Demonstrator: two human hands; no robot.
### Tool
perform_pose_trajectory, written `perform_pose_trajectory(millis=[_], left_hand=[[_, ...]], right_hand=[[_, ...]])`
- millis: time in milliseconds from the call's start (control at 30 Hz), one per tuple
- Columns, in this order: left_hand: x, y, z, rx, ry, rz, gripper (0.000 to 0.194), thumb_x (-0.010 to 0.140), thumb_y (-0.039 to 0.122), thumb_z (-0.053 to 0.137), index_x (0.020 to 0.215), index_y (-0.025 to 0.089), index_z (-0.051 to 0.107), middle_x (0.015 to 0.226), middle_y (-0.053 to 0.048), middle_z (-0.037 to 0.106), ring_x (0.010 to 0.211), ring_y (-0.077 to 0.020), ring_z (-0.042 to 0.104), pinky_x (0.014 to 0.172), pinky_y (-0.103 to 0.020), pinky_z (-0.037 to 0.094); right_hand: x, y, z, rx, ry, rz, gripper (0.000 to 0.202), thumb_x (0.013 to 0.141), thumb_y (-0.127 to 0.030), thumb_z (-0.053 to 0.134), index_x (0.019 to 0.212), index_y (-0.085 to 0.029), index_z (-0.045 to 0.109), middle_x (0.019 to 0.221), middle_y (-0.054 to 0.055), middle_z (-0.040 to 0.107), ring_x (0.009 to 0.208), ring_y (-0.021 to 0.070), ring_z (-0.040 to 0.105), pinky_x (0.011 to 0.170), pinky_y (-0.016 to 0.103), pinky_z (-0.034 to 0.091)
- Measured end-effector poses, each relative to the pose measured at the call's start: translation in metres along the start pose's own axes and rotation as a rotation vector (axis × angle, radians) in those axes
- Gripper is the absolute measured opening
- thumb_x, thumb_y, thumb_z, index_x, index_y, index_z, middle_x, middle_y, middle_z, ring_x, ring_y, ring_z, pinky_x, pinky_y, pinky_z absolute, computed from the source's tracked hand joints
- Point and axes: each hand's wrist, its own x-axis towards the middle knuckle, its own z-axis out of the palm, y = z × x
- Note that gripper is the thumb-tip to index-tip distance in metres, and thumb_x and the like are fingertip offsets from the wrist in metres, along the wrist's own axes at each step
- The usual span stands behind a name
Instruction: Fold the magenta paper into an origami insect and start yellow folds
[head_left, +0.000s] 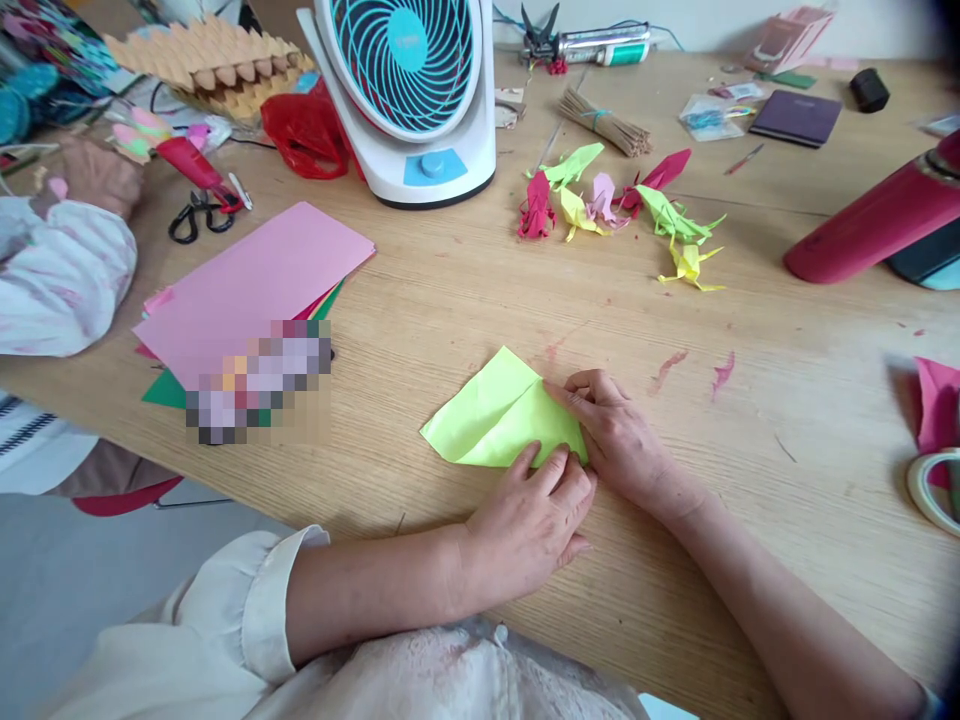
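Note:
A light green sheet of origami paper (495, 410) lies on the table in front of me, folded, with a crease across its middle. My right hand (626, 435) grips its right corner between thumb and fingers. My left hand (532, 515) is closed at the paper's lower right edge, its bent fingertips pressing there close to the right hand. Beyond them stand several small folded-paper figures, among them a yellow one (690, 262), a light green one (675, 215) and a red one (537, 205).
Pink paper sheets (262, 270) lie stacked at left, near black-handled scissors (201, 215). Another person's hand (101, 175) rests farther left. A white fan (420, 150) stands at the back. To the right are a red bottle (870, 215) and a tape roll (930, 490).

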Motion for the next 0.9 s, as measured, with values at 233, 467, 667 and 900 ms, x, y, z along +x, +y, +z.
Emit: perform_pose_trajectory(millis=[233, 467, 667, 900], left_hand=[[0.002, 0.001, 0.0, -0.003, -0.004, -0.014, 0.058, 0.098, 0.045, 0.046, 0.139, 0.003, 0.048, 0.13, -0.014, 0.056, 0.127, -0.0303, 0.042, 0.108, -0.047, 0.037], [0.002, 0.005, 0.004, 0.012, 0.035, -0.043, 0.061, 0.096, 0.049, 0.049, 0.138, 0.004, 0.049, 0.128, -0.013, 0.058, 0.125, -0.0285, 0.045, 0.106, -0.045, 0.039], [0.0, 0.005, 0.01, 0.045, 0.08, -0.052, 0.059, 0.097, 0.052, 0.047, 0.135, 0.007, 0.053, 0.127, -0.013, 0.06, 0.125, -0.0285, 0.046, 0.105, -0.044, 0.039], [-0.005, 0.003, 0.01, 0.041, 0.11, -0.044, 0.06, 0.096, 0.052, 0.047, 0.134, 0.006, 0.055, 0.131, -0.011, 0.061, 0.126, -0.0277, 0.047, 0.105, -0.043, 0.037]], right_hand=[[0.0, 0.0, 0.001, -0.014, -0.005, -0.002, 0.049, 0.096, -0.012, 0.042, 0.142, -0.023, 0.052, 0.111, 0.013, 0.053, 0.1, 0.0233, 0.055, 0.084, 0.038, 0.052], [0.002, -0.003, -0.001, 0.024, 0.014, -0.014, 0.048, 0.095, -0.009, 0.044, 0.14, -0.022, 0.053, 0.109, 0.012, 0.053, 0.097, 0.0213, 0.056, 0.082, 0.034, 0.053], [0.003, -0.005, -0.003, 0.015, -0.007, -0.005, 0.051, 0.091, -0.006, 0.047, 0.14, -0.021, 0.053, 0.109, 0.012, 0.054, 0.096, 0.0208, 0.056, 0.083, 0.034, 0.054], [0.0, -0.001, 0.004, -0.022, 0.005, -0.01, 0.06, 0.087, -0.003, 0.048, 0.144, -0.022, 0.048, 0.111, 0.012, 0.054, 0.097, 0.0222, 0.055, 0.085, 0.038, 0.055]])
